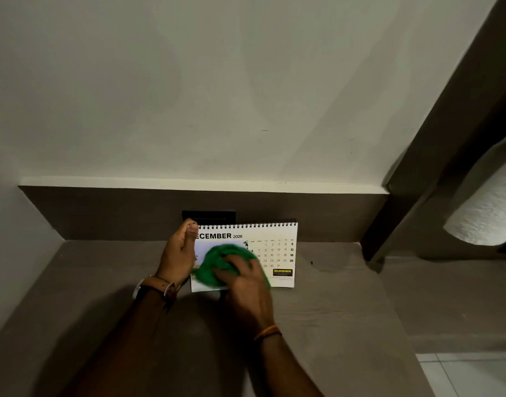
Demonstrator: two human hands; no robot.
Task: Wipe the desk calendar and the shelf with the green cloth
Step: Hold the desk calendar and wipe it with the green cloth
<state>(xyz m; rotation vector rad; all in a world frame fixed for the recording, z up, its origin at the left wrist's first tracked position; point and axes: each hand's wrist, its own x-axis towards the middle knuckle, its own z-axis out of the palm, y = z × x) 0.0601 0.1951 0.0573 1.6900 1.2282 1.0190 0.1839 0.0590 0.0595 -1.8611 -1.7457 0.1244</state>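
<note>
A dark switch plate sits on the brown back panel directly behind the upper left corner of the desk calendar, close to my thumb. To the right a dark slanted post rises from the far right corner of the shelf, and past it a pale textured shape shows at the picture's edge. A small dark speck lies on the shelf just right of the calendar. Below right, pale floor tiles are visible.

The calendar stands on the shelf near the back panel, its open page facing me, spiral binding along the top edge. Its long axis runs left to right, parallel to the back panel. The heading reads as December 2026, with the first letter hidden by my thumb, and the date grid fills the right half.

My left hand clasps the calendar's left edge, thumb hooked over the top corner by the spiral and fingers behind, out of sight. My right hand presses the bunched green cloth flat against the lower left of the page, fingers spread over it. The cloth is blurred and covers much of the page's picture area.
</note>
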